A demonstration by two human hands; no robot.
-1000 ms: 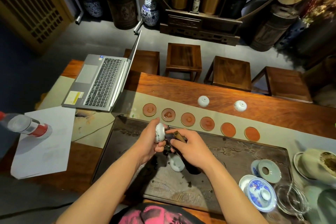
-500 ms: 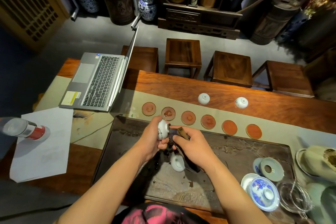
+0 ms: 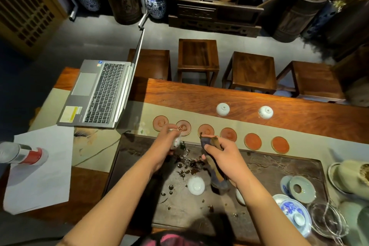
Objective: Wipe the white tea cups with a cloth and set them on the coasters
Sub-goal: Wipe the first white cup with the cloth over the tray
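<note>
My left hand (image 3: 166,146) is closed around a small white tea cup (image 3: 176,142), blurred, just in front of the second coaster (image 3: 184,127) in a row of several round reddish coasters. My right hand (image 3: 223,158) grips a dark folded cloth (image 3: 213,170) a little apart from the cup, near the third coaster (image 3: 206,131). Another white cup (image 3: 196,185) lies upside down on the dark tea tray (image 3: 279,168). Two more upturned cups (image 3: 222,109) (image 3: 265,112) sit on the wooden table beyond the coasters.
An open laptop (image 3: 99,94) sits far left, a bottle (image 3: 22,155) on white paper beside it. Blue-and-white lidded bowls (image 3: 295,215), a celadon lid (image 3: 299,188) and glassware (image 3: 327,219) crowd the tray's right end. Wet drops spot the tray. Stools stand beyond the table.
My hands have come apart: the left carried the cup forward and left toward the coasters, and the right drew the cloth away to the right.
</note>
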